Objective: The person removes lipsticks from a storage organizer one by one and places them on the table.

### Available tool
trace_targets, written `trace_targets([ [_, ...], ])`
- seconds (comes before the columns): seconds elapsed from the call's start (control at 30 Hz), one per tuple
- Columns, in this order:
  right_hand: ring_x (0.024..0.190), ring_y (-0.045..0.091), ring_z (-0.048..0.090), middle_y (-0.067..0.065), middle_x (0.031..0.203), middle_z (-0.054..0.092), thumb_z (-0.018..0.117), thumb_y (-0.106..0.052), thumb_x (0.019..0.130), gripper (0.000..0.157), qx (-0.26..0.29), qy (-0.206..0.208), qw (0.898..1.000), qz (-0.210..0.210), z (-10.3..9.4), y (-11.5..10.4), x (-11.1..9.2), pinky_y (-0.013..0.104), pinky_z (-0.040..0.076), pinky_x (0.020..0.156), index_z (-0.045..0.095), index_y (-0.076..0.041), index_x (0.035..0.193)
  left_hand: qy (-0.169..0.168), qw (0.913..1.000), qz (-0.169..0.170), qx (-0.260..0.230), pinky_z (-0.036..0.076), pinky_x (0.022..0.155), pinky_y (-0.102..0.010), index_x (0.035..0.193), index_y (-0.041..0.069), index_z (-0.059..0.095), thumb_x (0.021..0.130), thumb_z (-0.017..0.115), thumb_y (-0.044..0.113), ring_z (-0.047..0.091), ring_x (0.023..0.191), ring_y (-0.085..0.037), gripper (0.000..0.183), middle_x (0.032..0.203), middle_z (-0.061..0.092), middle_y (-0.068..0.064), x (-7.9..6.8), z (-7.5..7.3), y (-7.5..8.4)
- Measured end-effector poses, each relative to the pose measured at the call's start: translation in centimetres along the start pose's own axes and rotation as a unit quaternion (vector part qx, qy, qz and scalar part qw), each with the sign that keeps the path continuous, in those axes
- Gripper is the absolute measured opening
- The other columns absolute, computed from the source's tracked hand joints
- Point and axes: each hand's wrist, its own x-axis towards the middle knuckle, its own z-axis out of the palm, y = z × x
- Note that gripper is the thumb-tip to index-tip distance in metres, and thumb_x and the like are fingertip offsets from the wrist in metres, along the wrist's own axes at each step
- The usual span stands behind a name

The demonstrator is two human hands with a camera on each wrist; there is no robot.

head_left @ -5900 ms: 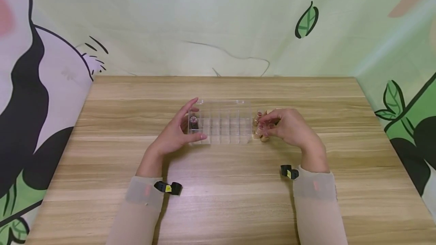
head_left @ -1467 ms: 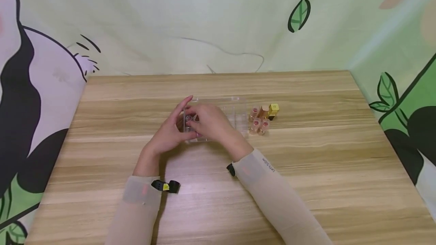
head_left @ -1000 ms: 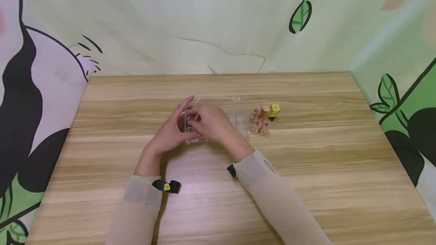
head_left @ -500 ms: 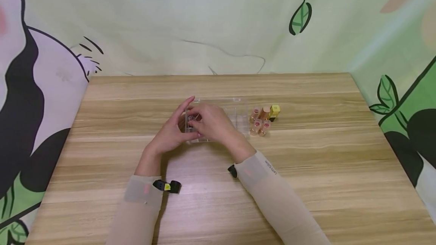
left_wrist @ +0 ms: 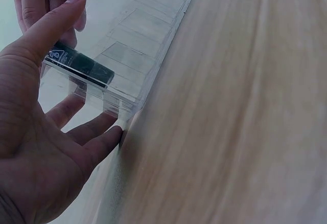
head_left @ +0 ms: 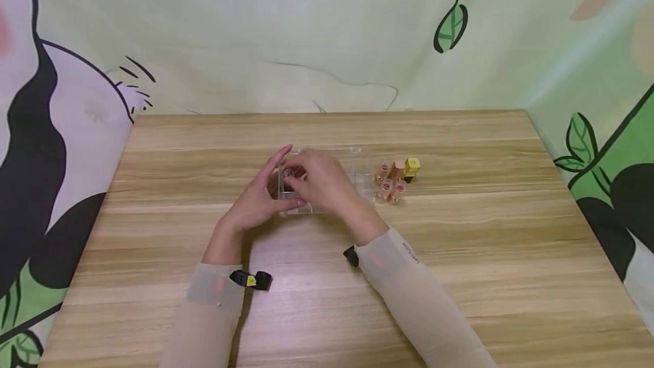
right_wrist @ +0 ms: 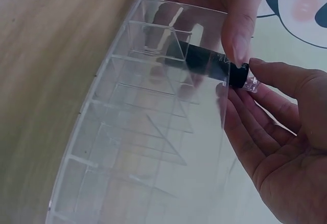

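Observation:
A clear compartmented organizer box [head_left: 361, 182] lies on the table. At its left end my left hand [head_left: 254, 195] grips it, thumb along the front and fingers round the far side. One black cylindrical tube, probably a lipstick [right_wrist: 204, 63], with a clear faceted end, sits in the leftmost compartment and shows through the wall in both wrist views. Reaching over from the right, my right hand [head_left: 324, 183] pinches the tube's protruding end between thumb and fingers. In the right wrist view, the right hand's fingers [right_wrist: 263, 147] curl below that end.
Just right of the box stands a cluster of several lipsticks: clear-capped pink-gold ones [head_left: 384, 192], a copper-coloured one [head_left: 396, 170] and a yellow-and-black one [head_left: 411, 168]. The wooden tabletop [head_left: 317, 311] ends at a printed cloth backdrop [head_left: 230, 33].
Since the earliest frame my right hand has left the lipstick cluster and come across to the box's left end. In the last half second it shifted slightly up. My left hand keeps its grip.

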Motion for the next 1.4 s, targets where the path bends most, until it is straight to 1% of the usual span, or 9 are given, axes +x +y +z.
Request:
trace_targets([
  [0.2, 0.090, 0.012, 0.065, -0.001, 0.100, 0.066, 0.067, -0.024, 0.091, 0.027, 0.005, 0.013, 1.000, -0.006, -0.5, -0.1, -0.2, 0.025, 0.052, 0.075, 0.070, -0.015, 0.116, -0.001, 0.9999, -0.007, 0.008, 0.021, 0.120, -0.048, 0.150, 0.046, 0.019, 0.076, 0.083, 0.018, 0.026, 0.146, -0.025, 0.102, 0.158, 0.027, 0.008, 0.0, 0.0, 0.0],
  [0.43, 0.091, 0.015, 0.063, -0.001, 0.100, 0.063, 0.066, -0.025, 0.092, 0.030, 0.001, 0.023, 1.000, -0.007, -1.0, -0.2, -0.4, 0.025, 0.051, 0.075, 0.068, -0.015, 0.120, 0.000, 0.9997, -0.012, 0.019, 0.021, 0.120, -0.051, 0.150, 0.047, 0.019, 0.076, 0.084, 0.021, 0.026, 0.146, -0.025, 0.102, 0.157, 0.028, 0.012, -0.1, 0.0, 0.2],
  [0.57, 0.091, 0.017, 0.063, -0.001, 0.098, 0.061, 0.067, -0.025, 0.091, 0.029, 0.000, 0.032, 0.999, -0.020, -1.3, -0.2, -0.4, 0.027, 0.051, 0.077, 0.069, -0.014, 0.119, 0.002, 0.9996, -0.018, 0.022, 0.021, 0.119, -0.052, 0.149, 0.048, 0.019, 0.076, 0.084, 0.022, 0.027, 0.145, -0.025, 0.101, 0.157, 0.028, 0.013, -0.2, 0.0, 0.3],
  [0.77, 0.091, 0.015, 0.062, -0.002, 0.099, 0.060, 0.067, -0.025, 0.092, 0.029, 0.008, 0.035, 0.999, -0.015, -1.8, -0.3, -0.6, 0.027, 0.052, 0.078, 0.069, -0.012, 0.117, 0.001, 0.9996, -0.019, 0.020, 0.022, 0.119, -0.053, 0.149, 0.048, 0.019, 0.076, 0.083, 0.021, 0.028, 0.145, -0.026, 0.101, 0.157, 0.027, 0.011, -0.1, -0.1, 0.3],
  [1.0, 0.092, 0.015, 0.062, -0.001, 0.100, 0.060, 0.067, -0.025, 0.091, 0.028, 0.011, 0.048, 0.999, -0.018, -2.4, -0.5, -0.9, 0.026, 0.052, 0.080, 0.070, -0.011, 0.115, 0.003, 0.9994, -0.025, 0.023, 0.020, 0.119, -0.054, 0.149, 0.049, 0.019, 0.076, 0.084, 0.023, 0.023, 0.147, -0.028, 0.102, 0.159, 0.023, 0.010, -0.2, 0.0, 0.4],
  [1.1, 0.093, 0.014, 0.063, -0.002, 0.101, 0.060, 0.067, -0.025, 0.091, 0.028, 0.011, 0.055, 0.998, -0.020, -2.6, -0.5, -1.1, 0.026, 0.053, 0.081, 0.070, -0.011, 0.115, 0.003, 0.9995, -0.022, 0.021, 0.019, 0.119, -0.055, 0.149, 0.049, 0.019, 0.076, 0.084, 0.022, 0.022, 0.147, -0.030, 0.102, 0.160, 0.021, 0.008, -0.2, -0.1, 0.4],
  [1.17, 0.093, 0.013, 0.063, -0.002, 0.102, 0.061, 0.067, -0.025, 0.091, 0.029, 0.012, 0.057, 0.998, -0.020, -2.8, -0.5, -1.2, 0.026, 0.053, 0.082, 0.070, -0.011, 0.116, 0.003, 0.9996, -0.020, 0.020, 0.020, 0.119, -0.054, 0.150, 0.048, 0.018, 0.076, 0.084, 0.022, 0.023, 0.147, -0.031, 0.102, 0.161, 0.021, 0.004, -0.2, -0.1, 0.4],
  [1.27, 0.094, 0.013, 0.063, -0.002, 0.103, 0.061, 0.067, -0.025, 0.091, 0.030, 0.014, 0.057, 0.998, -0.014, -3.1, -0.4, -1.4, 0.026, 0.053, 0.082, 0.069, -0.011, 0.118, 0.003, 0.9996, -0.016, 0.021, 0.021, 0.120, -0.052, 0.150, 0.047, 0.018, 0.075, 0.084, 0.021, 0.024, 0.146, -0.033, 0.103, 0.160, 0.023, -0.002, -0.1, 0.0, 0.5],
  [1.4, 0.095, 0.012, 0.061, -0.003, 0.105, 0.061, 0.065, -0.026, 0.092, 0.032, 0.013, 0.055, 0.998, -0.001, -3.5, -0.1, -1.8, 0.026, 0.052, 0.083, 0.067, -0.012, 0.121, 0.003, 0.9997, -0.009, 0.023, 0.021, 0.119, -0.055, 0.150, 0.046, 0.019, 0.075, 0.084, 0.020, 0.023, 0.145, -0.039, 0.103, 0.155, 0.029, -0.009, -0.1, 0.0, 0.5],
])
